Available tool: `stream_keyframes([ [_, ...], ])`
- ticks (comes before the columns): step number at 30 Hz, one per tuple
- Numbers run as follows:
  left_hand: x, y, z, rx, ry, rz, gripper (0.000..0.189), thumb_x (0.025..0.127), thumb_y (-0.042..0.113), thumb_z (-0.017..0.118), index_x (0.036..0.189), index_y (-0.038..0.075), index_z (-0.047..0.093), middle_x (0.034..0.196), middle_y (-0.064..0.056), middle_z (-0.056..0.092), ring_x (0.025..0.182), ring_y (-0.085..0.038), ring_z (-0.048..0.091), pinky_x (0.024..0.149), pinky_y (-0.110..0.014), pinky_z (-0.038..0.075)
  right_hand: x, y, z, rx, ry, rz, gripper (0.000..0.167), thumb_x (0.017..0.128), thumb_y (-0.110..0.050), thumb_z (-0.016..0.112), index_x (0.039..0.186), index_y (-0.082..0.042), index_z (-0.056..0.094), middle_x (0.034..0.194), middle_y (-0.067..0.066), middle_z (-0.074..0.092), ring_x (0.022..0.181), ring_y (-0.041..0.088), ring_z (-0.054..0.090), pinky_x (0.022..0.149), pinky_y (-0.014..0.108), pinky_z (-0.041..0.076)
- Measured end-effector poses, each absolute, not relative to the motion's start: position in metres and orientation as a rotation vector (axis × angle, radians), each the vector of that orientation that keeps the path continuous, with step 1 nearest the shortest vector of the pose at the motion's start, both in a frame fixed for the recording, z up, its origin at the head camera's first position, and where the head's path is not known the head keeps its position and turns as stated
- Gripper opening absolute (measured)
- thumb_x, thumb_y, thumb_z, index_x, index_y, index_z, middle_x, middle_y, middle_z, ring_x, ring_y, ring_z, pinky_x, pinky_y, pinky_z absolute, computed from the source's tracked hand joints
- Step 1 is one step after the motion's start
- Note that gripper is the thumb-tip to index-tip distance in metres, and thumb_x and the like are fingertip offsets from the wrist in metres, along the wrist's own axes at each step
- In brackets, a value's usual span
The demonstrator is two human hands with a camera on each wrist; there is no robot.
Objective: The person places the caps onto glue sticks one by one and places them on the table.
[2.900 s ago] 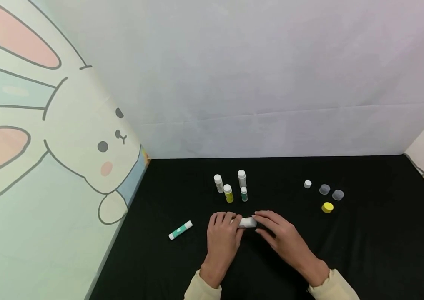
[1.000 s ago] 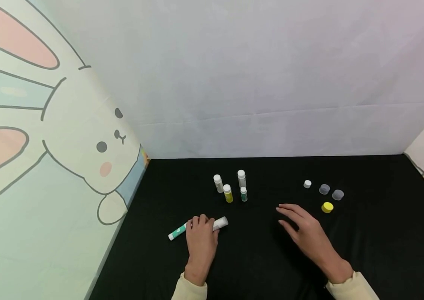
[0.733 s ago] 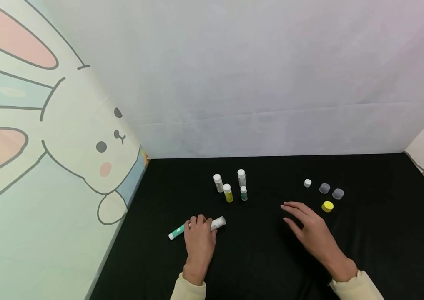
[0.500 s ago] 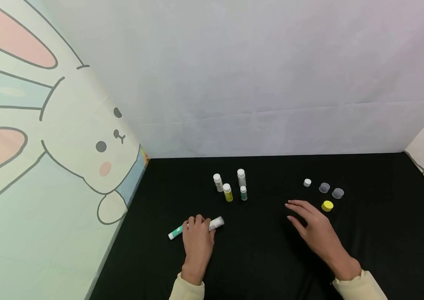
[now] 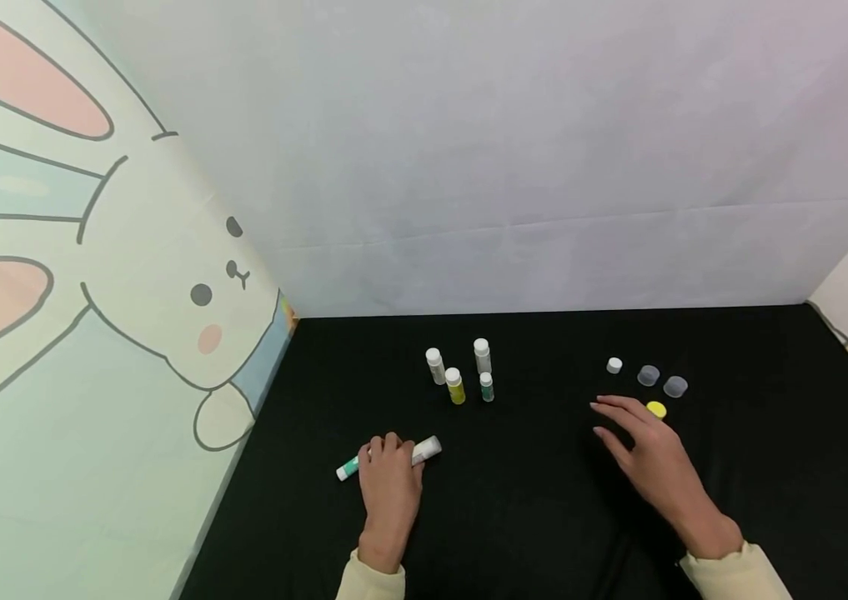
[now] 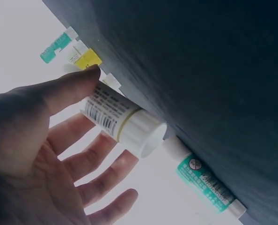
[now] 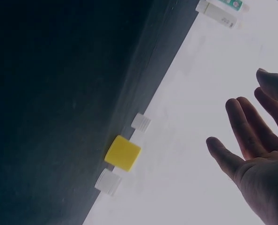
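My left hand point(image 5: 389, 492) holds a white glue stick point(image 6: 113, 112) between thumb and fingers. A printed barcode label shows on its barrel, and its white end points right in the head view. Just left of that hand lies a green glue stick point(image 6: 207, 183) with white ends, partly covered by the fingers in the head view. My right hand point(image 5: 656, 462) holds nothing; its fingers are loosely bent and spread from the thumb. It is nearest to a yellow cap point(image 7: 123, 153), whose lower part it hides in the head view.
Upright behind the hands stand a yellow-labelled stick point(image 5: 456, 388), a small green one point(image 5: 487, 388) and two whitish ones, the taller point(image 5: 483, 358) at the back. Beyond the yellow cap sit a white cap point(image 5: 614, 366) and two translucent cups point(image 5: 648, 377). Black cloth point(image 5: 514, 517) covers the table.
Both hands were together at the white glue stick earlier. The left has since carried it left toward the green stick; the right let go and moved right toward the yellow cap.
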State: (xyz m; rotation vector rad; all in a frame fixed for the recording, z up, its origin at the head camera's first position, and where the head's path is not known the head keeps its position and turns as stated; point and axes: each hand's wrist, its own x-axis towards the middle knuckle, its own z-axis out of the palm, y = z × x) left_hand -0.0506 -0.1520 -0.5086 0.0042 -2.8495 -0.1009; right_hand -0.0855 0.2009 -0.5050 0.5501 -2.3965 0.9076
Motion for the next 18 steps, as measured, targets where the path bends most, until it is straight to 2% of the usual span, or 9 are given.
stream_keyframes([
  [18, -0.045, -0.161, -0.509, 0.044, -2.82, -0.041, 0.027, 0.073, 0.019, 0.097, 0.089, 0.006, 0.079, 0.09, -0.011, 0.065, 0.089, -0.032, 0.059, 0.092, -0.052, 0.051, -0.088, 0.221, -0.504, 0.484, -2.402, 0.888, 0.05, 0.071, 0.015, 0.088, 0.117, 0.002, 0.075, 0.121, 0.016, 0.07, 0.108, 0.035, 0.065, 0.103, -0.003, 0.022],
])
